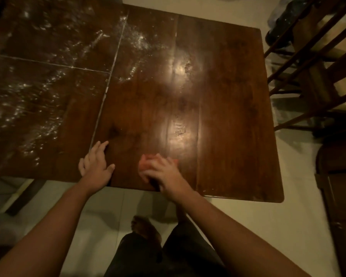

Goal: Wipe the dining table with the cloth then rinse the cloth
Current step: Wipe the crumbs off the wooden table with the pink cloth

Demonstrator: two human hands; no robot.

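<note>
The dark wooden dining table (pixel 218 96) fills the middle of the view, its near edge just in front of me. My right hand (pixel 162 172) presses a small pinkish-orange cloth (pixel 145 163) onto the table near that edge; only the cloth's left part shows past my fingers, and it is blurred. My left hand (pixel 96 162) lies flat on the table to the left of it, fingers spread, holding nothing. Wet streaks (pixel 48 108) glisten across the table's left and far parts.
A wooden chair (pixel 318 80) stands by the table's right side. A dark cabinet (pixel 340 196) is at the right, near the table's corner. Dark bags (pixel 284 25) lie on the floor at the far right. My legs and a bare foot (pixel 146 228) stand on pale floor tiles.
</note>
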